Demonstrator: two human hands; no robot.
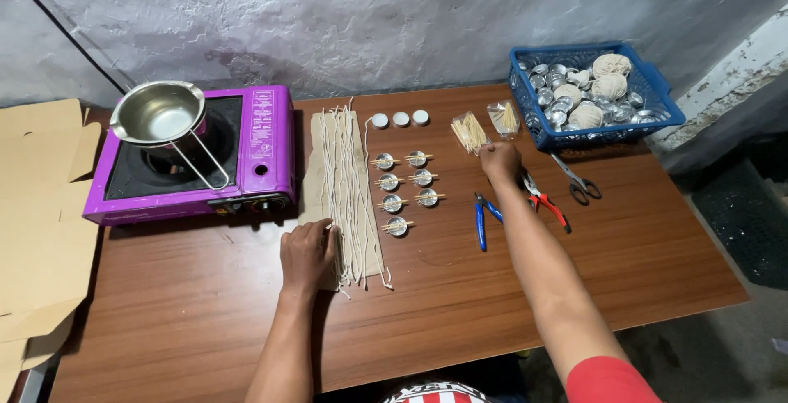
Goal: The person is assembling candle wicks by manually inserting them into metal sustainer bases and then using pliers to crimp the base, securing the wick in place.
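My left hand (306, 257) rests palm down on the near end of a brown paper strip (315, 175) covered with several white wicks (349, 185). My right hand (500, 161) reaches forward to a clear bag of small wooden sticks (470, 133), its fingers touching or pinching the bag's near end. Between my hands stand several small metal cups (406, 181), each with sticks laid across the top. Three white round candles (400, 119) sit in a row behind them.
A purple portable stove (258, 157) with a steel pot (160, 114) stands at left, cardboard (37, 206) beside it. A blue basket (657, 106) of metal cups and string balls sits at back right. Scissors (577, 180), red pliers (546, 203), blue pliers (483, 218) and another clear bag (503, 118) lie near my right hand.
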